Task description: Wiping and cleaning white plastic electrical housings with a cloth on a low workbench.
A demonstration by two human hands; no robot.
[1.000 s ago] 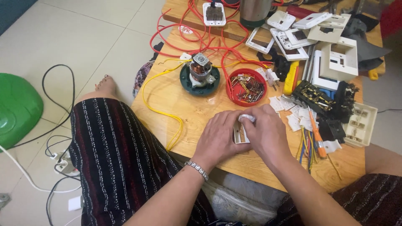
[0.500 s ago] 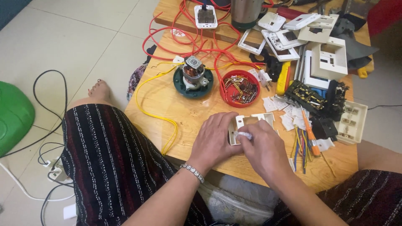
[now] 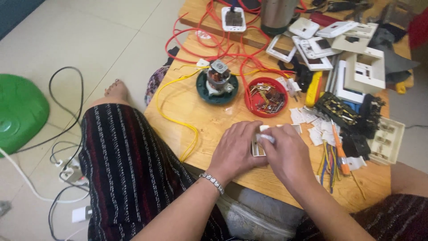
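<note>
My left hand (image 3: 235,150) and my right hand (image 3: 287,154) meet over a low wooden table (image 3: 209,120), both closed around a small white switch part (image 3: 260,143) that rests on the tabletop. The fingers hide most of the part. A bead bracelet circles my left wrist. Just beyond the hands lie several small white switch pieces (image 3: 307,118), and to the right an orange-handled screwdriver (image 3: 341,154) lies across a bundle of coloured wires (image 3: 327,165).
A red bowl of small metal parts (image 3: 266,96), a small motor on a dark green base (image 3: 217,81), red and yellow wires, white wall plates (image 3: 363,67), a black terminal block (image 3: 341,111) and a metal cup (image 3: 276,15) crowd the table. A green object (image 3: 20,111) and cables lie on the floor at left.
The view has shifted slightly, so the table sits higher and further left in frame. My hands stay together on the white part, with the fingers working over it.
</note>
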